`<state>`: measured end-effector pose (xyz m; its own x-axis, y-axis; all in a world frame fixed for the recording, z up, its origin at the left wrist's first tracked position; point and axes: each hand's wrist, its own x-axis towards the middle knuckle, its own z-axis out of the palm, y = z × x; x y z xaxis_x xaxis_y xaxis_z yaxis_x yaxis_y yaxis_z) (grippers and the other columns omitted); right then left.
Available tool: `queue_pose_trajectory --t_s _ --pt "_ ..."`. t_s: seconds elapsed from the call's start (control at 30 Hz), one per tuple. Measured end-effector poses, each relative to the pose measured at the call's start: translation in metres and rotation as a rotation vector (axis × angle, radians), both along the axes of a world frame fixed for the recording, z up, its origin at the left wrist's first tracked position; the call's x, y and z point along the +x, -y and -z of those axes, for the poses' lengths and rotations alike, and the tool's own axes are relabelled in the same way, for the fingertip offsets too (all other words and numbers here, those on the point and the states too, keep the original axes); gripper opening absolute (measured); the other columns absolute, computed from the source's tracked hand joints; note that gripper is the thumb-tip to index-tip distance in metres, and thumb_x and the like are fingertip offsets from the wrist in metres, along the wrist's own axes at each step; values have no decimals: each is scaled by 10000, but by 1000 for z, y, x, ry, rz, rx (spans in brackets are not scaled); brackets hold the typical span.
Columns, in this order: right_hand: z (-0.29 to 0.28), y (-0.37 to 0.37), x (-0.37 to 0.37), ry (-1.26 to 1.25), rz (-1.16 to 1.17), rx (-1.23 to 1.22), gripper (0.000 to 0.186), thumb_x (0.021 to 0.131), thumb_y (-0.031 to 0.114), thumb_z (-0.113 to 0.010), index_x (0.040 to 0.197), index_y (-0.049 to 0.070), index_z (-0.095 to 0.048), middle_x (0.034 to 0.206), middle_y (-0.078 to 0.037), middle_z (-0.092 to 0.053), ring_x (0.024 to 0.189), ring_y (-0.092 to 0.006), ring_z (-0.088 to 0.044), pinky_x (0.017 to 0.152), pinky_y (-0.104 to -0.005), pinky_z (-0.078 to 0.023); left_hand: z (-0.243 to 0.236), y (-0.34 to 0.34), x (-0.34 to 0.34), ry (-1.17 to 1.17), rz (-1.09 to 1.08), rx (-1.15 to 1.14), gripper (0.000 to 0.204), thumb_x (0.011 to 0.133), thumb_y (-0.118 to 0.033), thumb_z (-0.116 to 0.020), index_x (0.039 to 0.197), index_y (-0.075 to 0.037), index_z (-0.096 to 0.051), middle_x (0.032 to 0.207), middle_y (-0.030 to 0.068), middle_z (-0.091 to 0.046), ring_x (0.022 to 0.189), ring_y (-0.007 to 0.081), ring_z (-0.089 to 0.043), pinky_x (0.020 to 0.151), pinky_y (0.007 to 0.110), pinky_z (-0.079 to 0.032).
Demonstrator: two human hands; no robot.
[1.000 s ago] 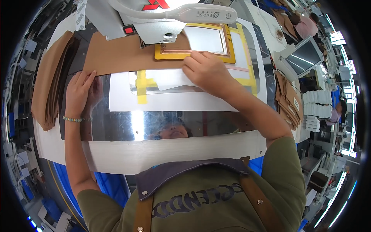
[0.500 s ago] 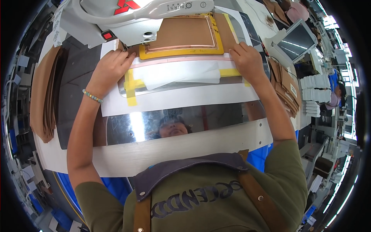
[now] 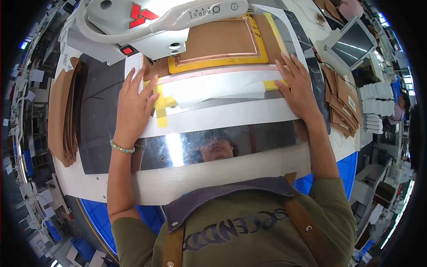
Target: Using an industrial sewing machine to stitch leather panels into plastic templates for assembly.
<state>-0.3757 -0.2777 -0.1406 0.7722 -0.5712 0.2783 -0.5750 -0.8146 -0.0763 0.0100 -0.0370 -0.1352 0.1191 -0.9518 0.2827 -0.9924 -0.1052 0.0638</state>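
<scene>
A flat piece of brown fabric (image 3: 218, 39) lies beneath a yellow rectangular frame (image 3: 213, 64) at the sewing machine (image 3: 109, 26). Along the fabric's near side runs a pinkish strip (image 3: 222, 70), with a folded white sheet (image 3: 222, 89) and yellow tape (image 3: 162, 113) in front. My left hand (image 3: 135, 104) rests flat with fingers spread at the left end of the strip, fingertips beside the fabric's left part. My right hand (image 3: 299, 89) lies with fingers stretched over the right end, by the tape and the fabric's edge. Neither hand grips anything.
Stacked brown fabric pieces (image 3: 66, 115) hang at the left, and more brown pieces (image 3: 340, 100) lie at the right. A screen (image 3: 352, 44) stands at the far right. A shiny metal plate (image 3: 191, 144) spans the table's near part. Other people sit in the background.
Both hands have gone from pinching the fabric's near corners to lying open with fingers spread. The left hand has drawn slightly nearer me. The whole view has shifted a little to the right.
</scene>
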Motion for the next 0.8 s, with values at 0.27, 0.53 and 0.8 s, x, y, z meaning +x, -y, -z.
queue_pose_trajectory --t_s 0.27,0.53,0.8 --pt "-2 5 -5 54 2 63 490 1069 347 -571 1469 67 -605 1611 -125 -486 1536 -345 -349 1245 -486 -261 2 2 8 -99 40 -16 453 982 -172 -685 1430 -107 -665 1564 141 -533 1490 385 -420 1212 486 -366" --pt "12 8 -7 65 12 -56 543 1068 420 -567 1482 69 -584 1626 -145 -453 1541 -373 -330 1223 -555 -279 4 3 11 -79 83 11 469 1018 -177 -622 1480 -97 -615 1608 129 -501 1515 393 -392 1238 492 -321" --pt "12 6 -5 98 -14 -39 524 1089 454 -519 1479 113 -593 1637 -130 -439 1558 -373 -290 1237 -594 -243 7 2 9 -115 42 -2 461 1037 -195 -609 1492 -120 -612 1627 121 -479 1533 372 -374 1253 485 -300"
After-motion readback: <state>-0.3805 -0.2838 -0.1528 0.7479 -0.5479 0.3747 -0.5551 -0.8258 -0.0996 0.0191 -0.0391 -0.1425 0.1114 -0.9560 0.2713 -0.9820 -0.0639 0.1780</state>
